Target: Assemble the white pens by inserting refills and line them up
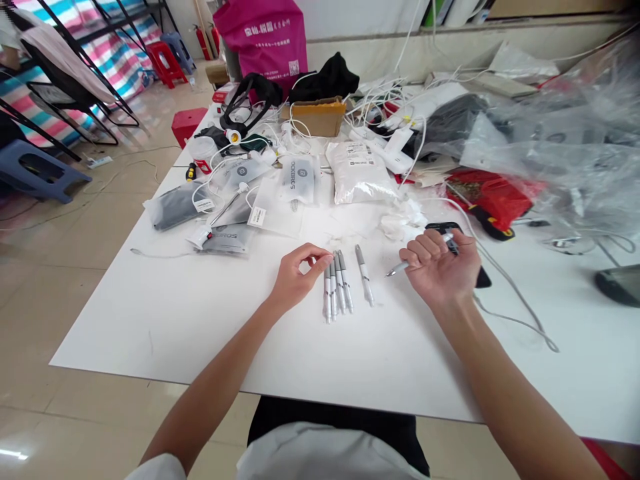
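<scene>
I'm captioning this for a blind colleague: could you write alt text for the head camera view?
Seen from the wearer's head, the right hand grips another pen above a white table, while the left hand reaches the top ends of a row of grey-and-white pens. A lone pen lies between the hands, with plastic packets beyond them.

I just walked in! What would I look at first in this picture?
You'd probably spot the grey-and-white pens first, lying close together on the white table, between the left hand and the right hand, which grips another pen. Farther back, a bright pink bag stands beyond the table, and a shiny heap of clear plastic fills the far right.
</scene>
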Demonstrator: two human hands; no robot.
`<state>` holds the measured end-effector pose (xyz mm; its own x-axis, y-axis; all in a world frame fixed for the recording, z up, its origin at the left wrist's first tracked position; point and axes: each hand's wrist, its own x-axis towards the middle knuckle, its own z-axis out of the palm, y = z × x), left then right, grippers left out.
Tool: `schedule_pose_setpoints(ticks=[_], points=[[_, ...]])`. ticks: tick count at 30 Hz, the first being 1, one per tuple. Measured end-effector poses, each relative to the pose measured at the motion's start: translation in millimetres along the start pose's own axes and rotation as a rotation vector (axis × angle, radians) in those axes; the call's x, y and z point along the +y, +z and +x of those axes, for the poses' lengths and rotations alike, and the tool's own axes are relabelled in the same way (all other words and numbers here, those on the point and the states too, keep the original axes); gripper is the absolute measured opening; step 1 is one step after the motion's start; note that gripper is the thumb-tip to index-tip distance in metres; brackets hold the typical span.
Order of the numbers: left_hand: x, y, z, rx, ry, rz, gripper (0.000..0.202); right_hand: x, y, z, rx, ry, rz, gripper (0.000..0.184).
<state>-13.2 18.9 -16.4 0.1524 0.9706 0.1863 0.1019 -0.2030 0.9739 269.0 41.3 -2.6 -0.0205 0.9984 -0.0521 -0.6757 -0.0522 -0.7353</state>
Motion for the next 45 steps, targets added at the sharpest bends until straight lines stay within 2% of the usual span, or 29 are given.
schedule_pose_setpoints(ticks=[4,10,13,16,21,24,27,31,34,37,41,45], points=[[-4.5,-2.6,2.1,0.009,0.02,0.02,0.025,0.5,-2.6,0.7,-0.069,-0.006,-0.07,0.055],[-10.6,-9.3,5.9,0.014,0.077,0.132,0.025,1.2,-3.5,0.7,-0.027,-0.006,-0.035,0.05],[-15.2,-9.8,5.2,-0.028,0.115,0.215,0.022,0.4,0.1,1.7,-0.036,-0.021,-0.004,0.041],[-23.1,-7.4,3.2,-0.083,0.14,0.308,0.021,0.0,2.6,4.9,-0.02,-0.036,-0.082,0.036],[-34.2,-3.4,1.9,-0.159,0.301,0.474,0.018,2.7,4.0,7.8,-0.016,-0.098,-0.124,0.035],[-36.4,-3.6,2.0,-0.157,0.35,0.52,0.018,4.7,8.6,5.3,-0.046,-0.062,-0.076,0.035],[-37.4,-4.2,2.0,-0.155,0.385,0.572,0.016,5.6,12.1,1.4,-0.047,0.044,0.062,0.044],[-38.1,-4.2,2.0,-0.175,0.421,0.644,0.015,4.2,2.9,-1.6,-0.056,0.142,0.281,0.056],[-37.6,-4.3,2.4,-0.158,0.446,0.663,0.015,1.7,-12.4,-0.9,-0.163,0.183,0.368,0.06],[-36.0,-4.7,2.6,-0.155,0.477,0.695,0.015,-1.3,-21.7,-0.4,-0.379,0.21,0.542,0.058],[-33.4,-3.8,2.3,-0.16,0.496,0.718,0.016,-5.4,-14.6,-4.2,-0.626,0.279,0.825,0.053],[-32.4,-1.8,1.8,-0.181,0.492,0.726,0.016,-8.6,-2.5,-8.1,-0.681,0.334,0.919,0.053]])
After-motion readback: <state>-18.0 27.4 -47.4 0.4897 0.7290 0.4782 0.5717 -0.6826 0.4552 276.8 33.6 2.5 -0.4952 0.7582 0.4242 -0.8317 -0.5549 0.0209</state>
